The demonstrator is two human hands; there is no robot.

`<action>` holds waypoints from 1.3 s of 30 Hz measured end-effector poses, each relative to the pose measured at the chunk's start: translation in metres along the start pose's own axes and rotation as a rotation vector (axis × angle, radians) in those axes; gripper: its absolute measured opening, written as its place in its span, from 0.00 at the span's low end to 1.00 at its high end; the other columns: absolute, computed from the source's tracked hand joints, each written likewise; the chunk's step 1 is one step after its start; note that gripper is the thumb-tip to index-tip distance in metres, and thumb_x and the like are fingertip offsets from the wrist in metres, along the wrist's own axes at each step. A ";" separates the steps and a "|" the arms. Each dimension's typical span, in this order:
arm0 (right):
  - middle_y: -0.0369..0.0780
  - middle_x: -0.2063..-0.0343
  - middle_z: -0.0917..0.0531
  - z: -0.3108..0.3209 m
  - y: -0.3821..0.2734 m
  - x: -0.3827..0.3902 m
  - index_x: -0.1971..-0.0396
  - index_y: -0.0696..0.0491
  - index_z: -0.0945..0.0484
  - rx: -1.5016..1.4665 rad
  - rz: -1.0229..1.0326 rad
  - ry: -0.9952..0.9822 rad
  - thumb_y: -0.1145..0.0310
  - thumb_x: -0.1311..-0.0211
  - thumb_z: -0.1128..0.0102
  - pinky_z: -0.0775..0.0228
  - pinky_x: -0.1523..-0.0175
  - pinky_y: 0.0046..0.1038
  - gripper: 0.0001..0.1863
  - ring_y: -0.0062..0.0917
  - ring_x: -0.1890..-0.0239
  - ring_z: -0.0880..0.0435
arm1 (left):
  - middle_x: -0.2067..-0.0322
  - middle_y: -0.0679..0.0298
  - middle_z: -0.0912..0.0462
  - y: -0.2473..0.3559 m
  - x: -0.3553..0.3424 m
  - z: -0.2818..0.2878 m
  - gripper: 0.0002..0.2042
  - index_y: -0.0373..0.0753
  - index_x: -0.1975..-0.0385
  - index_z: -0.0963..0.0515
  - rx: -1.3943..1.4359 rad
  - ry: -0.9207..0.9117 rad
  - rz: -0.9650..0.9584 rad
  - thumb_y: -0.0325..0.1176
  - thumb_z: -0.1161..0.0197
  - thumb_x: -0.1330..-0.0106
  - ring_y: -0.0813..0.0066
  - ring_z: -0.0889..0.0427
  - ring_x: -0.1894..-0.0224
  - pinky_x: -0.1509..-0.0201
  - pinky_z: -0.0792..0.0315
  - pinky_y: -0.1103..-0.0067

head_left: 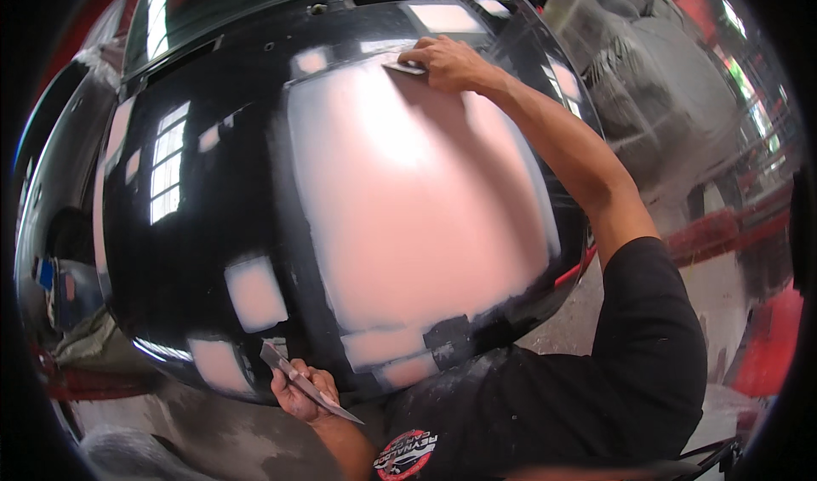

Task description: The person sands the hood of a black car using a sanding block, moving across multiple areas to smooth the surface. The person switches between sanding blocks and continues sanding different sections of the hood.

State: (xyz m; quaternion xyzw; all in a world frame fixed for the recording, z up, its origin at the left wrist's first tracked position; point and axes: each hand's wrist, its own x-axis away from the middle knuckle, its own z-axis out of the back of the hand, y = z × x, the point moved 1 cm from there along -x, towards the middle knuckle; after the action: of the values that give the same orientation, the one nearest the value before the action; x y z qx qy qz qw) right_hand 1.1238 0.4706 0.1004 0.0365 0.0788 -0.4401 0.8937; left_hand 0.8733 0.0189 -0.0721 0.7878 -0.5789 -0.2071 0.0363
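Note:
Pink filler covers a large patch (425,226) on the right side of a black car hood (204,251). At this patch's far edge, my right hand (449,62) grips a thin flat putty spreader (403,68), its edge on or very close to the surface. The right arm reaches across the patch's right side and casts a shadow on it. Low in the view, by the hood's near edge, my left hand (306,392) is closed round a long flat plate (311,385) with smears on it. The plate is held tilted, off the hood.
Smaller pink patches (255,294) dot the hood, several along its edges. The windshield (247,13) rises beyond its far edge. A plastic-draped, dusty bulk (655,81) stands at the right. On the left are a dark car panel (64,141) and a crumpled cloth (98,345).

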 end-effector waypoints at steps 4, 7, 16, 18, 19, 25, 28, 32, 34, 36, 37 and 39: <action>0.35 0.41 0.23 0.001 -0.021 0.087 0.40 0.33 0.23 0.030 0.001 -0.060 0.73 0.45 0.39 0.35 0.37 0.45 0.30 0.33 0.38 0.28 | 0.74 0.49 0.18 -0.006 -0.007 -0.021 0.27 0.25 0.53 0.27 0.114 0.271 -0.055 0.49 0.59 0.23 0.57 0.18 0.86 0.91 0.23 0.69; 0.34 0.44 0.22 -0.003 -0.041 0.175 0.41 0.33 0.24 -0.016 0.052 -0.013 0.70 0.49 0.33 0.38 0.35 0.44 0.32 0.34 0.40 0.27 | 0.68 0.51 0.18 -0.005 -0.009 -0.024 0.26 0.26 0.51 0.27 0.017 0.186 -0.019 0.47 0.59 0.23 0.59 0.18 0.86 0.91 0.23 0.70; 0.34 0.53 0.20 -0.003 -0.112 0.365 0.47 0.39 0.21 -0.106 -0.032 -0.046 0.71 0.49 0.35 0.37 0.40 0.42 0.26 0.34 0.45 0.24 | 0.64 0.52 0.18 0.006 -0.008 0.000 0.22 0.30 0.49 0.29 -0.013 0.206 0.055 0.45 0.59 0.23 0.62 0.21 0.86 0.92 0.27 0.71; 0.34 0.53 0.20 0.006 -0.116 0.377 0.47 0.39 0.21 -0.083 -0.009 -0.056 0.71 0.51 0.34 0.37 0.40 0.42 0.27 0.33 0.45 0.24 | 0.60 0.53 0.17 0.006 -0.011 0.002 0.21 0.35 0.43 0.32 -0.131 0.192 0.080 0.45 0.58 0.23 0.66 0.23 0.87 0.91 0.29 0.75; 0.34 0.52 0.20 0.011 -0.118 0.381 0.47 0.39 0.21 -0.074 -0.020 -0.126 0.71 0.52 0.33 0.37 0.40 0.42 0.27 0.33 0.45 0.24 | 0.58 0.53 0.17 0.007 -0.012 0.000 0.21 0.37 0.40 0.33 -0.149 0.115 0.100 0.45 0.57 0.23 0.68 0.24 0.88 0.91 0.30 0.77; 0.45 0.43 0.25 0.051 -0.137 0.407 0.38 0.51 0.26 -0.602 -0.241 0.220 0.91 0.56 0.47 0.32 0.35 0.37 0.39 0.43 0.39 0.27 | 0.47 0.52 0.20 -0.004 0.008 -0.033 0.22 0.31 0.40 0.29 -0.373 0.376 0.123 0.38 0.52 0.27 0.59 0.19 0.47 0.41 0.24 0.63; 0.45 0.42 0.27 0.036 -0.190 0.418 0.38 0.50 0.28 -0.775 -0.038 0.406 0.88 0.52 0.47 0.36 0.32 0.42 0.36 0.45 0.39 0.27 | 0.43 0.55 0.23 -0.031 0.031 -0.067 0.21 0.32 0.39 0.30 -0.863 0.421 0.084 0.36 0.52 0.27 0.65 0.23 0.42 0.35 0.31 0.68; 0.43 0.43 0.27 -0.006 -0.250 0.439 0.41 0.47 0.25 -0.591 0.394 0.305 0.68 0.41 0.44 0.38 0.33 0.55 0.25 0.43 0.39 0.30 | 0.49 0.60 0.21 -0.060 0.049 -0.108 0.18 0.32 0.42 0.28 -0.771 0.387 0.260 0.34 0.50 0.27 0.72 0.24 0.47 0.39 0.33 0.76; 0.42 0.44 0.28 -0.019 -0.236 0.450 0.41 0.47 0.25 -0.442 0.264 0.231 0.69 0.41 0.44 0.38 0.33 0.54 0.25 0.43 0.39 0.31 | 0.49 0.60 0.21 -0.056 0.052 -0.121 0.18 0.32 0.42 0.29 -0.764 0.417 0.360 0.33 0.50 0.27 0.73 0.24 0.48 0.39 0.33 0.77; 0.43 0.42 0.27 -0.020 -0.216 0.464 0.39 0.48 0.26 -0.319 0.246 0.171 0.74 0.44 0.42 0.38 0.33 0.53 0.29 0.44 0.39 0.31 | 0.48 0.60 0.22 -0.047 0.055 -0.134 0.19 0.31 0.40 0.31 -0.774 0.327 0.411 0.33 0.52 0.26 0.75 0.24 0.47 0.39 0.33 0.77; 0.43 0.42 0.27 -0.018 -0.211 0.470 0.39 0.50 0.26 -0.340 0.165 0.145 0.76 0.45 0.43 0.37 0.32 0.51 0.30 0.44 0.38 0.31 | 0.47 0.60 0.22 -0.047 0.054 -0.139 0.19 0.31 0.39 0.32 -0.828 0.235 0.410 0.33 0.53 0.26 0.75 0.24 0.47 0.39 0.33 0.77; 0.45 0.41 0.27 -0.008 -0.197 0.479 0.39 0.52 0.26 -0.430 0.075 0.298 0.81 0.48 0.43 0.37 0.32 0.48 0.32 0.45 0.36 0.31 | 0.46 0.59 0.23 -0.050 0.057 -0.148 0.20 0.30 0.38 0.33 -0.885 0.040 0.392 0.33 0.53 0.25 0.75 0.25 0.46 0.38 0.33 0.76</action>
State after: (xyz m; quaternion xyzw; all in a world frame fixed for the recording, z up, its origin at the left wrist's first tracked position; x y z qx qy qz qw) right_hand 1.2545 -0.0222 0.0101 -0.0869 0.3001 -0.3694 0.8752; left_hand 0.9867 -0.0442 0.0315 0.5767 -0.5719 -0.4076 0.4173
